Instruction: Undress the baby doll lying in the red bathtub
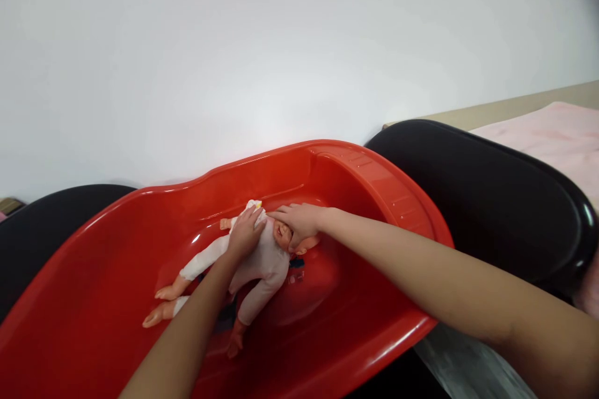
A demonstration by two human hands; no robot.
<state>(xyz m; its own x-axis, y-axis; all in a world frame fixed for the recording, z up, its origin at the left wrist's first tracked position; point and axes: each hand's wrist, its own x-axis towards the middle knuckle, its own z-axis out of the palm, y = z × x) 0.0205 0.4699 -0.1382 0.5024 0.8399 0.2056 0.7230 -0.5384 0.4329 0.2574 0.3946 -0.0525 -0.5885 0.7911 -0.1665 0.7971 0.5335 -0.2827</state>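
Note:
A baby doll (pixel 262 265) in a white suit lies on its back inside a red plastic baby tub (pixel 374 181), head to the right. My left hand (pixel 246 230) rests on the doll's chest and grips a small white cloth with a yellow spot (pixel 254 206). My right hand (pixel 299 221) lies flat over the doll's head, with the fingers reaching toward the cloth. The doll's bare feet point to the lower left.
A black tub (pixel 491 199) stands to the right of the red one, and another black tub (pixel 56 212) sits behind it on the left. A pink towel (pixel 552 131) lies at the far right. A white wall fills the background.

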